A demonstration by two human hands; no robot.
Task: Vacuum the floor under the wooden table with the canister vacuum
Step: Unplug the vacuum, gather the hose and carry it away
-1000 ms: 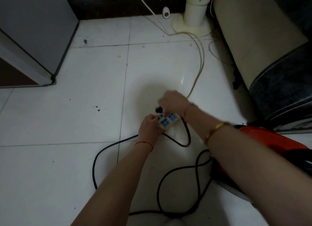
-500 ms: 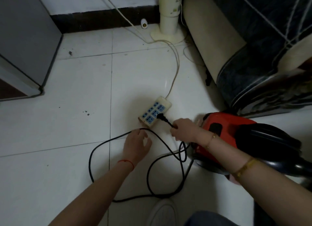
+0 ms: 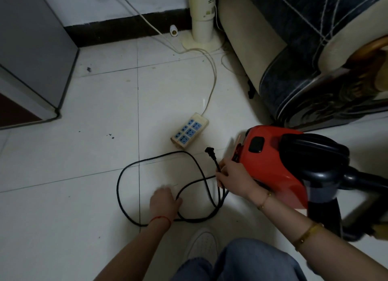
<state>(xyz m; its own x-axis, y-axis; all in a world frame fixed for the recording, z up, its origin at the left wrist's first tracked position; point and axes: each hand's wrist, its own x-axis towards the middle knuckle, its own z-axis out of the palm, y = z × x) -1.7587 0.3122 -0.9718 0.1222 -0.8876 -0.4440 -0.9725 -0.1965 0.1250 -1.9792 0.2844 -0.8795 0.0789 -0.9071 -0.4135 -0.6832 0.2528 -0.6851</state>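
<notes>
The red and black canister vacuum (image 3: 273, 163) sits on the white tile floor at the right. Its black power cord (image 3: 130, 171) lies in loops on the tiles. My right hand (image 3: 235, 178) grips the cord just below its black plug (image 3: 210, 150), which is free in the air near the vacuum. The cream power strip (image 3: 190, 131) with blue sockets lies a short way beyond the plug, with nothing plugged into it. My left hand (image 3: 164, 203) hovers low over the cord loops, fingers blurred, holding nothing that I can see.
A dark patterned sofa (image 3: 315, 56) stands at the right, a cream fan base (image 3: 202, 37) by the wall, and a grey cabinet (image 3: 35, 50) at the left. The strip's pale cable (image 3: 213, 79) runs to the wall. My shoe (image 3: 202, 245) is below.
The plug, in the power strip half a second ago, is now out of it and pulled back toward the vacuum in my right hand. My left hand moved back over the cord loops.
</notes>
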